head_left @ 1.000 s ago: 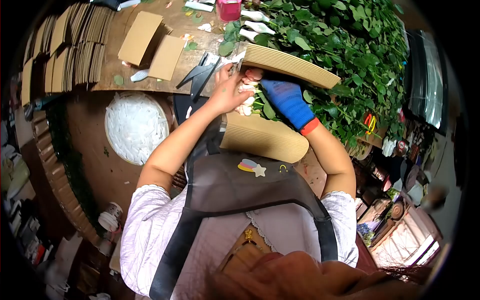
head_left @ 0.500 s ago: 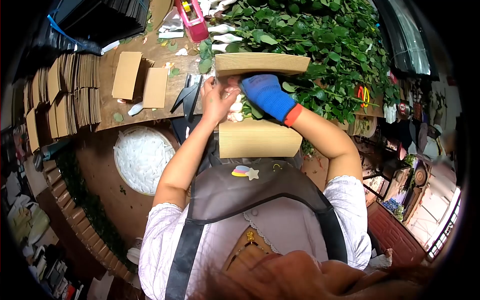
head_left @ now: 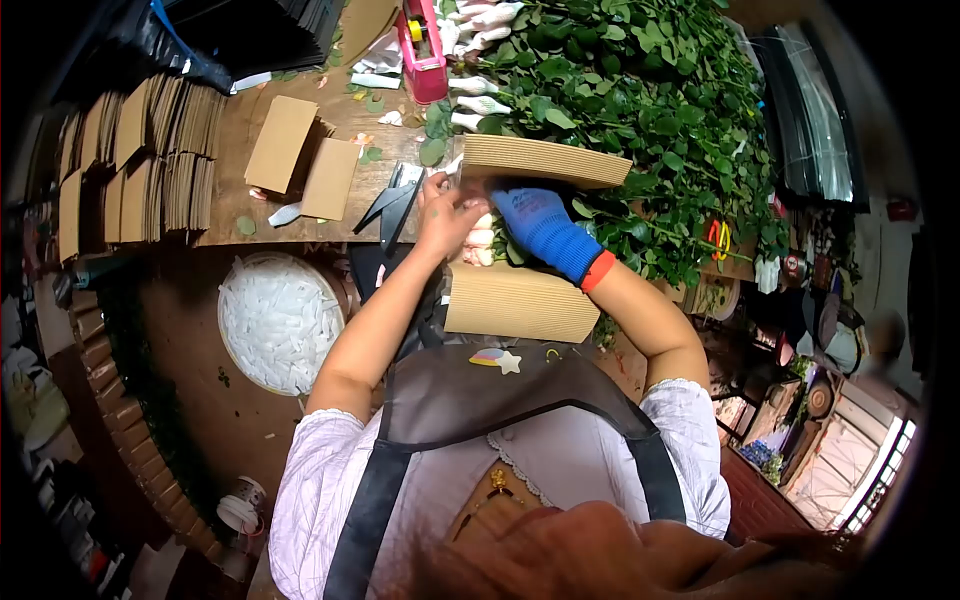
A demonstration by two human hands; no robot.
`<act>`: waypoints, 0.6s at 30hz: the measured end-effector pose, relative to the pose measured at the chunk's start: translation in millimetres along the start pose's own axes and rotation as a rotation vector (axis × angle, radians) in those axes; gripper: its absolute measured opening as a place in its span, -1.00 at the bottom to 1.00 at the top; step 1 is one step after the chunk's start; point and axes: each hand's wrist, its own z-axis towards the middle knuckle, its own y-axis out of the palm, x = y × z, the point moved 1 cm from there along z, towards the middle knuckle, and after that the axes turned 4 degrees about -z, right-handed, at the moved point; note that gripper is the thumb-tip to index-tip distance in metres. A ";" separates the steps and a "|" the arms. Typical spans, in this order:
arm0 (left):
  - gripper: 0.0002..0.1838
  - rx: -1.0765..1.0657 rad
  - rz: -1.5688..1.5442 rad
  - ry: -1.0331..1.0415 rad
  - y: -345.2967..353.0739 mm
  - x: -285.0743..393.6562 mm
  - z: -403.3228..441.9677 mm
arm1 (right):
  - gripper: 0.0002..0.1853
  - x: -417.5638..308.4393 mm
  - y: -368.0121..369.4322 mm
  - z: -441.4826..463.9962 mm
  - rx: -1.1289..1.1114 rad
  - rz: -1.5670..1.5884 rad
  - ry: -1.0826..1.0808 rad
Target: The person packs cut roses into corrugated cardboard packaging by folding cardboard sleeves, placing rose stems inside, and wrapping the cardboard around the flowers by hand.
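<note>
Pale pink rose heads (head_left: 480, 240) lie in a row between two flaps of corrugated cardboard, the upper flap (head_left: 545, 162) raised and the lower flap (head_left: 520, 303) hanging over the apron. My left hand (head_left: 447, 220), bare, is at the left end of the roses, its fingers curled around a blurred pink rose head (head_left: 474, 190). My right hand (head_left: 545, 228), in a blue glove with a red cuff, reaches in from the right beside the same rose. Its fingers look pressed together; what they hold is hidden. Black scissors (head_left: 392, 207) lie left of my left hand.
Leafy stems (head_left: 640, 110) are heaped at the back right, with white-netted buds (head_left: 480, 104) at their left end. A pink tape dispenser (head_left: 424, 60), loose cardboard pieces (head_left: 280, 145) and cardboard stacks (head_left: 140, 165) are on the table (head_left: 235, 215). A round tub of white pieces (head_left: 280, 322) stands below.
The whole view has shifted with the head. Both hands stay at the roses between the flaps, with small finger movements; the pink rose at the fingertips is now more blurred.
</note>
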 end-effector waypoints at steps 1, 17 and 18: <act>-0.57 -0.001 -0.002 0.000 0.0 0.5 -0.2 | -0.79 1.6 3.2 -1.1 -0.004 0.003 -0.014; -0.33 0.634 0.013 0.184 -129.1 59.5 216.2 | -0.57 0.0 -51.0 -87.6 0.496 0.905 0.190; -0.13 0.603 0.179 0.151 -134.1 51.2 249.3 | -0.57 -4.2 -57.2 -86.8 0.494 0.849 0.186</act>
